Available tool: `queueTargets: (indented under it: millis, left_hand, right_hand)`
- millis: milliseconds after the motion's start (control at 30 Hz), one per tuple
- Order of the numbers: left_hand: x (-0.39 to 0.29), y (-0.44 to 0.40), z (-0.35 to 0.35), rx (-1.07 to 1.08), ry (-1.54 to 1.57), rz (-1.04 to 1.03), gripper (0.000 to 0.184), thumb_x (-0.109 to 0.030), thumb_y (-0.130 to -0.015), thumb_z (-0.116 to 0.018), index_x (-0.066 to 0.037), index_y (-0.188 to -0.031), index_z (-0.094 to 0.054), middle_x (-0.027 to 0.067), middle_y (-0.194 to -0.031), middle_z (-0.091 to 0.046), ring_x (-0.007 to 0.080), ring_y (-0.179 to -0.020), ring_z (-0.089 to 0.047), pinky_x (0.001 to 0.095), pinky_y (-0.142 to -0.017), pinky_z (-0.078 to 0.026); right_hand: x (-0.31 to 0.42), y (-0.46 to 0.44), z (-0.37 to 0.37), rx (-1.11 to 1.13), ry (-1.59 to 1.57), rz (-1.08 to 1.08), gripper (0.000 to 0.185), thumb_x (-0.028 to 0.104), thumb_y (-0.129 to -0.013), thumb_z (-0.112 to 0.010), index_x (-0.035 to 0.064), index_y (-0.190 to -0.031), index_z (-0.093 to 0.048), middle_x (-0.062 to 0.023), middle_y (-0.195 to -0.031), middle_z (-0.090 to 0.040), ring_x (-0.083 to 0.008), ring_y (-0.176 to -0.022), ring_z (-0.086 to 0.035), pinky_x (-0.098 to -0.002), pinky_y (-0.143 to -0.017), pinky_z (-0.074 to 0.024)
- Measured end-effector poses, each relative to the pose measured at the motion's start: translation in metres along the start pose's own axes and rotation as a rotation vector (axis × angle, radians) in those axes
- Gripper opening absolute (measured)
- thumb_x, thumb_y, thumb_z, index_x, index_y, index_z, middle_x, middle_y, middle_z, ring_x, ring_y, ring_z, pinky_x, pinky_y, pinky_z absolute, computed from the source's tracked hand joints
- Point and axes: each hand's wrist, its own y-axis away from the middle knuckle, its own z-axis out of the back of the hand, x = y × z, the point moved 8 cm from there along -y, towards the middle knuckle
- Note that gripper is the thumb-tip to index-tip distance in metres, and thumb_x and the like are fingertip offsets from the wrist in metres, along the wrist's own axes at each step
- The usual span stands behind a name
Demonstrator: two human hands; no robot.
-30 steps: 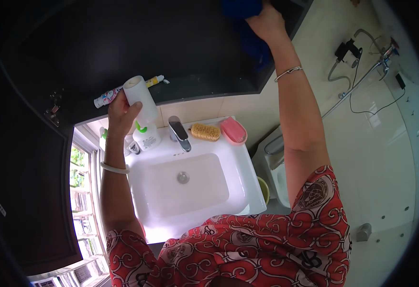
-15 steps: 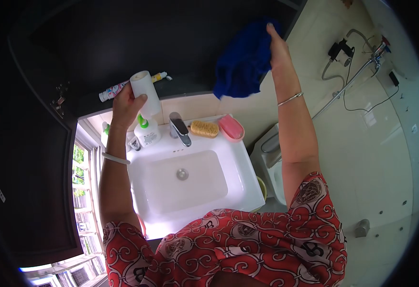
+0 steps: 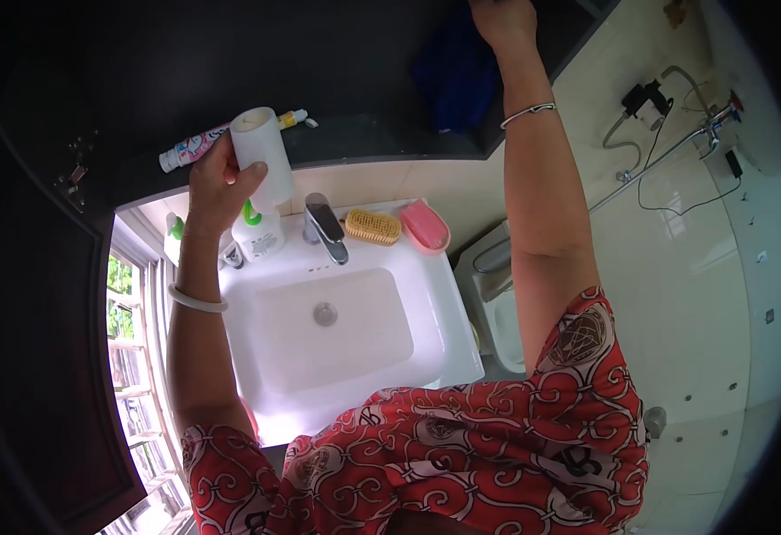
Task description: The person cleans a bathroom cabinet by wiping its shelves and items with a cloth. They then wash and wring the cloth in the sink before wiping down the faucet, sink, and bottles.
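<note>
My left hand point(image 3: 223, 183) is closed around a white cylinder point(image 3: 264, 156), hollow at its top, that looks like a paper roll. It holds the cylinder upright at the front edge of the dark cabinet. Behind it a toothpaste tube point(image 3: 196, 147) lies along that edge. Higher up on the right, my right hand point(image 3: 508, 25) reaches into the cabinet, closed on a dark blue cloth point(image 3: 456, 76) that hangs down in shadow. Its fingertips are dark and partly cut off by the top of the view.
Below is a white sink point(image 3: 337, 330) with a chrome faucet point(image 3: 324, 230). On its back rim stand a white pump bottle point(image 3: 258, 235), a yellow brush point(image 3: 373, 227) and a pink soap dish point(image 3: 424, 227). An open cabinet door point(image 3: 43, 357) hangs at left; a shower hose point(image 3: 622, 152) is at right.
My right hand has moved up and deeper into the cabinet with the blue cloth. My left hand still grips the white cylinder, almost unmoved, while the view has shifted slightly.
</note>
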Motion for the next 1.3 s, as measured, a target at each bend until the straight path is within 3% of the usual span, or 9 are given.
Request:
queueTargets:
  millis: [167, 367, 467, 700, 800, 867, 1033, 1133, 1300]
  left_hand:
    - [-0.002, 0.000, -0.001, 0.001, 0.061, 0.004, 0.046, -0.013, -0.076, -0.059, 0.002, -0.119, -0.051, 0.0125, -0.099, -0.062, 0.0164, -0.090, -0.061, 0.0305, -0.084, -0.048]
    - [-0.009, 0.000, -0.001, -0.014, 0.072, 0.009, 0.046, -0.015, -0.075, -0.060, 0.002, -0.116, -0.052, 0.0122, -0.098, -0.062, 0.0164, -0.090, -0.061, 0.0315, -0.084, -0.048]
    - [-0.003, 0.000, 0.001, -0.017, 0.019, -0.005, 0.045, -0.016, -0.074, -0.061, 0.003, -0.114, -0.053, 0.0127, -0.095, -0.063, 0.0162, -0.086, -0.062, 0.0312, -0.081, -0.049]
    - [-0.009, 0.000, -0.002, -0.058, 0.088, 0.008, 0.045, -0.016, -0.073, -0.062, 0.003, -0.113, -0.052, 0.0123, -0.091, -0.063, 0.0167, -0.081, -0.062, 0.0303, -0.076, -0.050]
    - [-0.004, -0.001, 0.000, -0.026, 0.089, 0.009, 0.043, -0.016, -0.074, -0.061, 0.003, -0.112, -0.053, 0.0140, -0.093, -0.063, 0.0176, -0.083, -0.062, 0.0306, -0.078, -0.050]
    - [-0.004, 0.000, 0.001, -0.023, 0.054, 0.037, 0.041, -0.015, -0.074, -0.061, 0.002, -0.110, -0.054, 0.0138, -0.093, -0.063, 0.0168, -0.084, -0.062, 0.0304, -0.078, -0.050]
    - [-0.010, -0.002, -0.003, -0.024, 0.107, 0.077, 0.043, -0.012, -0.075, -0.058, 0.003, -0.115, -0.051, 0.0133, -0.099, -0.061, 0.0171, -0.089, -0.060, 0.0308, -0.082, -0.049]
    - [-0.015, -0.002, -0.006, -0.010, 0.167, 0.066, 0.046, -0.008, -0.076, -0.052, 0.004, -0.119, -0.048, 0.0127, -0.101, -0.059, 0.0169, -0.093, -0.059, 0.0319, -0.085, -0.047]
    - [-0.015, -0.001, -0.004, -0.006, 0.134, 0.089, 0.044, -0.010, -0.077, -0.054, 0.004, -0.118, -0.049, 0.0119, -0.102, -0.059, 0.0156, -0.093, -0.057, 0.0311, -0.085, -0.046]
  right_hand:
    - [0.021, 0.010, 0.007, 0.142, 0.064, 0.273, 0.063, 0.016, -0.075, -0.062, -0.0086, -0.127, -0.038, -0.0348, -0.097, -0.058, -0.0475, -0.095, -0.056, -0.0474, -0.086, -0.0455]
    - [-0.058, -0.008, 0.006, -0.137, -0.450, -0.026, 0.061, 0.008, -0.074, -0.062, -0.0081, -0.128, -0.037, -0.0259, -0.115, -0.057, -0.0316, -0.107, -0.057, -0.0350, -0.092, -0.0439]
    - [-0.056, -0.011, -0.009, -0.194, -0.666, 0.000, 0.064, 0.013, -0.073, -0.063, -0.0077, -0.128, -0.038, -0.0284, -0.114, -0.056, -0.0354, -0.108, -0.056, -0.0363, -0.093, -0.0435]
    - [0.016, 0.010, -0.001, -0.080, -0.264, 0.180, 0.072, 0.018, -0.070, -0.066, -0.0061, -0.131, -0.036, -0.0306, -0.109, -0.057, -0.0394, -0.105, -0.056, -0.0368, -0.092, -0.0445]
    - [-0.035, -0.003, -0.011, -0.054, -0.963, 0.053, 0.062, 0.009, -0.070, -0.066, -0.0065, -0.125, -0.043, -0.0232, -0.104, -0.061, -0.0308, -0.098, -0.061, -0.0331, -0.088, -0.0461]
    - [-0.033, -0.001, -0.005, -0.243, -0.670, 0.140, 0.061, 0.012, -0.070, -0.067, -0.0067, -0.124, -0.044, -0.0230, -0.104, -0.062, -0.0312, -0.098, -0.061, -0.0347, -0.087, -0.0470]
    - [0.047, 0.013, -0.007, 0.037, -0.339, 0.205, 0.070, 0.021, -0.070, -0.066, -0.0058, -0.129, -0.040, -0.0301, -0.105, -0.059, -0.0398, -0.101, -0.058, -0.0380, -0.088, -0.0461]
    - [0.041, 0.009, -0.007, 0.248, -0.334, 0.189, 0.072, 0.024, -0.071, -0.065, -0.0047, -0.131, -0.038, -0.0324, -0.108, -0.056, -0.0423, -0.103, -0.056, -0.0396, -0.090, -0.0450]
    - [-0.038, -0.004, 0.005, 0.000, -0.708, 0.121, 0.063, 0.013, -0.070, -0.065, -0.0056, -0.126, -0.043, -0.0247, -0.110, -0.060, -0.0300, -0.103, -0.060, -0.0349, -0.089, -0.0463]
